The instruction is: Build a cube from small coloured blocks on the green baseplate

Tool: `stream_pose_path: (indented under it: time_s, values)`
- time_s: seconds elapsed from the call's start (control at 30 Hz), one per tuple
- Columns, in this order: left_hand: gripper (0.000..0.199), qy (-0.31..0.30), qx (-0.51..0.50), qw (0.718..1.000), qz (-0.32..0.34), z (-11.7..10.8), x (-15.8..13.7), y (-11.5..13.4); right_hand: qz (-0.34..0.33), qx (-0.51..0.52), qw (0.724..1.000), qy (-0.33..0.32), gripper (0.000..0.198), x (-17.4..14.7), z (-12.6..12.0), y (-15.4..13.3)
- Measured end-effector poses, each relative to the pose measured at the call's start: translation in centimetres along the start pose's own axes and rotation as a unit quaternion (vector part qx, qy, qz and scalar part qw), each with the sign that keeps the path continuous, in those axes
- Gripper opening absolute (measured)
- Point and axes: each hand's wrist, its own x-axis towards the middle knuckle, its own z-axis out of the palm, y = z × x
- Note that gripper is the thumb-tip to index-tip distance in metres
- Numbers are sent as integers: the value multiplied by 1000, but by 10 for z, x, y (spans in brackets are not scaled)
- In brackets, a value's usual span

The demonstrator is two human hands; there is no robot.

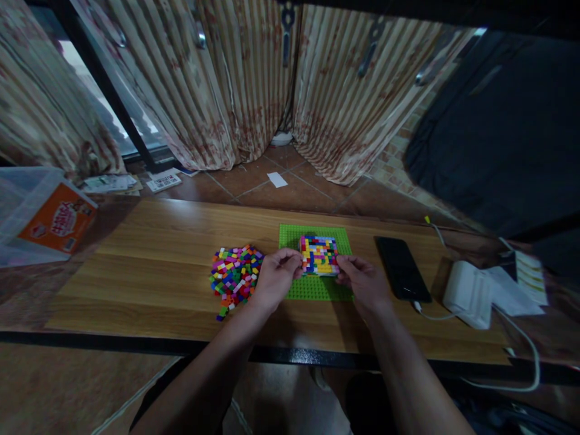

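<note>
"Left of the desk [149, 266], what's there?"

"A clear bin [27, 196] with an orange label [58, 219]."

"And on the desk?"

"Left of the middle, a heap [236, 272] of small bricks in mixed colours. Just right of it is the left hand [275, 275], its grip clamped on the left edge of a brick block [319, 255]."

"Where's the block itself?"

"Between both hands, over a green plate [317, 291]. I can't tell whether they touch."

"The right hand [363, 283]?"

"Its grip is clamped on the block's right edge."

"Farther right?"

"A dark phone [402, 266], its near end cabled to a white box [469, 294]."
</note>
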Motion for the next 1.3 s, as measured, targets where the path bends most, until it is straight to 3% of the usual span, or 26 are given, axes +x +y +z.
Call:
stream_pose_path:
  time_s: [0.4,0.77,0.87,0.97,1.03,1.1,1.2,1.3]
  values:
    - [12,9,72,997,39,2,2,-3,-15,24,1000,5,44,1,2,4]
    - [17,0,41,998,38,3,-1,1,-5,31,999,-8,42,1,-3,1]
    - [24,11,13,999,46,-9,1,13,-68,-22,995,65,36,-2,-7,-8]
    - [25,73,-13,995,63,-30,6,28,-192,-106,969,111,30,-16,-2,-16]
    - [27,116,-42,989,75,-46,9,39,-244,-146,955,81,25,-34,10,-18]
    - [27,145,-63,984,82,-59,11,47,-272,-182,945,-7,19,-54,25,-16]
    - [24,174,-83,977,87,-71,10,55,-324,-264,881,-222,11,-80,47,-5]
    - [20,177,-87,976,87,-76,8,57,-330,-317,830,-318,12,-92,63,10]
